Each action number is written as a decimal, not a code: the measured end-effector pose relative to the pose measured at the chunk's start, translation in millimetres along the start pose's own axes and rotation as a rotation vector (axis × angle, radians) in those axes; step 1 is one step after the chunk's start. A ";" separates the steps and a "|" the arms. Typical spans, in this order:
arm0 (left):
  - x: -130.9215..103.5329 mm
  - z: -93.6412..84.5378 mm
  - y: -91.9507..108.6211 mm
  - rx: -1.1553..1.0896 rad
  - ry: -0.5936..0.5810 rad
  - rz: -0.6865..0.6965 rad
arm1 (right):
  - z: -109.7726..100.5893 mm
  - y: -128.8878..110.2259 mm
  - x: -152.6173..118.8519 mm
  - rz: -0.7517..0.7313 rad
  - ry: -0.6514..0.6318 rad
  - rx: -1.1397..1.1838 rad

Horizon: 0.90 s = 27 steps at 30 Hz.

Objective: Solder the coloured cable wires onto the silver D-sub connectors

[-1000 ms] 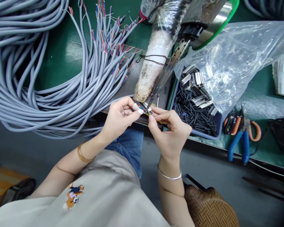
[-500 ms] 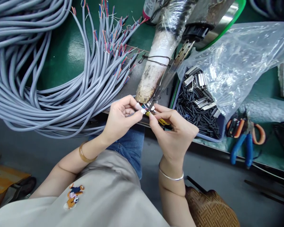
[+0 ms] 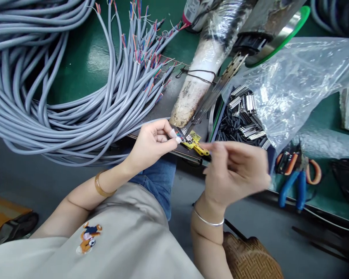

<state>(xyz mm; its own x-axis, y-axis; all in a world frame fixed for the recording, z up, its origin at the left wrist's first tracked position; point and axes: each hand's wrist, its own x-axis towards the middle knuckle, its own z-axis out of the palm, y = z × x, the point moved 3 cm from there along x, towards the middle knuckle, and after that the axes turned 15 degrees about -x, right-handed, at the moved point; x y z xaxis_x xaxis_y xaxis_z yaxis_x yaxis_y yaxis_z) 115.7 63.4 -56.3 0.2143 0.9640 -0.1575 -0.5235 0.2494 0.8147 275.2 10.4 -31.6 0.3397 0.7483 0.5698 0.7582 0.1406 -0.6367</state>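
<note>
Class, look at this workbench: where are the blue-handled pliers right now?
In the head view, the blue-handled pliers lie toward the right edge of the green tabletop, just right of the blue bin, amid orange handles.

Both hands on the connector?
No, only the left hand is at the connector; the right hand is apart from it, by the tray.

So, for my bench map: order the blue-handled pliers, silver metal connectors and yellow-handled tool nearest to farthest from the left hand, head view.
1. Yellow-handled tool, just right of left hand.
2. Silver metal connectors, farther right.
3. Blue-handled pliers, far right.
</note>
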 end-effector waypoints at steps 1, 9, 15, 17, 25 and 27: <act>-0.5 -0.3 -0.6 0.002 -0.001 -0.001 | -4.9 1.3 -0.9 0.012 0.129 0.055; -1.1 -1.1 -1.0 -0.014 0.006 -0.003 | -1.8 4.6 -11.6 -0.144 0.003 -0.029; 0.3 -2.0 -2.5 -0.058 0.014 -0.004 | 13.8 3.1 -13.4 -0.264 -0.182 -0.085; 0.4 -2.2 -2.3 -0.067 0.031 -0.006 | 15.9 2.3 -11.7 -0.253 -0.177 -0.083; 0.2 1.2 2.5 -0.056 0.044 0.005 | 14.9 -5.3 -4.3 -0.295 -0.144 -0.120; 0.1 1.2 2.1 -0.057 0.039 -0.005 | 14.4 -6.6 -4.4 -0.338 -0.141 -0.133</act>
<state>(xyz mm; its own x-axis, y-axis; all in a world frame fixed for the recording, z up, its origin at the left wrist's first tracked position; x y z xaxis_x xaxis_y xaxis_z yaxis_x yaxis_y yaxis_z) 115.6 63.9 -54.0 0.1852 0.9653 -0.1844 -0.5689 0.2583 0.7808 260.6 15.4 -37.3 -0.0141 0.7572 0.6530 0.8828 0.3161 -0.3475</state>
